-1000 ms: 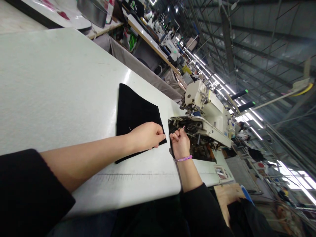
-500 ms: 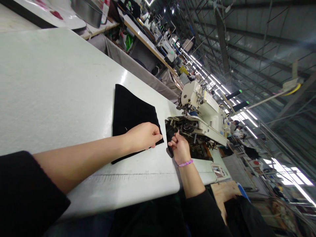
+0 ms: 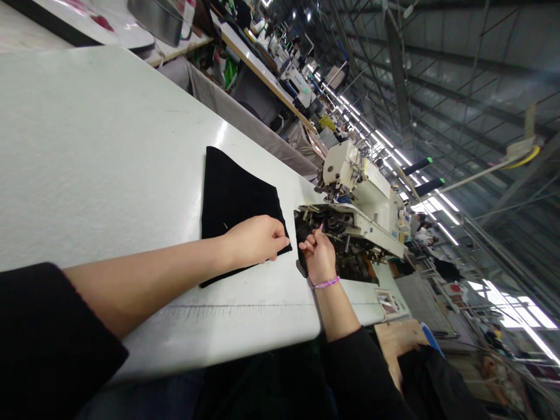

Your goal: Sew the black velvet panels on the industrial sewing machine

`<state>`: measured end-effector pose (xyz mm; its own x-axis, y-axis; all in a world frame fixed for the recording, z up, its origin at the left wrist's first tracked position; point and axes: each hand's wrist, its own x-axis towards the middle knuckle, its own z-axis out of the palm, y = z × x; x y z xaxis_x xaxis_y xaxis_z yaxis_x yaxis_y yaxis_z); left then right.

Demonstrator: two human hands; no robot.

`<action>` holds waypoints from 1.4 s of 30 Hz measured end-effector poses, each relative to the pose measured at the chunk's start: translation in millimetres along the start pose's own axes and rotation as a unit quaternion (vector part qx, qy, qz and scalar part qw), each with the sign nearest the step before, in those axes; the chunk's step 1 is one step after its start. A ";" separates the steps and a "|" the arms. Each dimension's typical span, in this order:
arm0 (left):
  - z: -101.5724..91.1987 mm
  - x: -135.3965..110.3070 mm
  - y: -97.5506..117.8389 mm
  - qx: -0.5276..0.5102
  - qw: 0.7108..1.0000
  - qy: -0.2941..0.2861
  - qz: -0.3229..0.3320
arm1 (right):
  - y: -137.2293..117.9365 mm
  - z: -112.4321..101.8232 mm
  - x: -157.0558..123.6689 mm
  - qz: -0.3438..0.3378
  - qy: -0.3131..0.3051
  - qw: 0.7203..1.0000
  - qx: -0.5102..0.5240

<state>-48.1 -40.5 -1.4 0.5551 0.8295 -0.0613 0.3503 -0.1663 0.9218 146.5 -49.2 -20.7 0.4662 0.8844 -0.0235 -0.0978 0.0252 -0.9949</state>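
A black fabric piece (image 3: 236,198) lies flat on the pale sewing table (image 3: 109,146), a short white thread mark on it. My left hand (image 3: 258,239) rests over its right corner, thumb and fingers pinched together; whatever is between them is hidden. The sewing machine (image 3: 367,181) is tipped back, so its underside mechanism (image 3: 328,220) shows. My right hand (image 3: 320,254), with a pink-purple bracelet (image 3: 327,283) at the wrist, reaches to that mechanism. Its fingers are curled and one fingertip points up into the parts. Anything in those fingers is too small to make out.
A ruler scale (image 3: 227,310) runs along the table's front edge. The machine's opening (image 3: 354,268) lies right of my right hand. Dark thread cones (image 3: 429,186) stand behind the machine. A metal pot (image 3: 157,20) sits on another table at upper left.
My right hand has shifted slightly up, its fingertip now further into the machine's underside. My left hand and the black fabric stay as they were. The view has moved a little.
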 end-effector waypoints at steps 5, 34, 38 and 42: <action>-0.4 0.0 0.7 -0.004 1.000 0.001 -0.004 | -2.4 3.9 5.4 -0.002 -0.005 1.000 0.001; 0.1 1.1 1.8 0.014 1.000 0.000 -0.010 | -4.0 -5.5 1.3 0.003 0.012 1.000 -0.018; 0.2 0.9 0.7 0.012 1.000 -0.002 -0.007 | -2.2 1.6 7.2 -0.001 0.018 1.000 -0.006; 0.2 1.0 -0.9 0.016 1.000 -0.005 -0.004 | -4.7 -0.7 2.3 0.024 0.009 1.000 -0.008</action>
<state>-47.7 -39.6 -2.3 0.5599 0.8254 -0.0728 0.3793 -0.1772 0.9081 148.7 -47.5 -16.2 0.4766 0.8761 -0.0732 -0.1069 -0.0249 -0.9940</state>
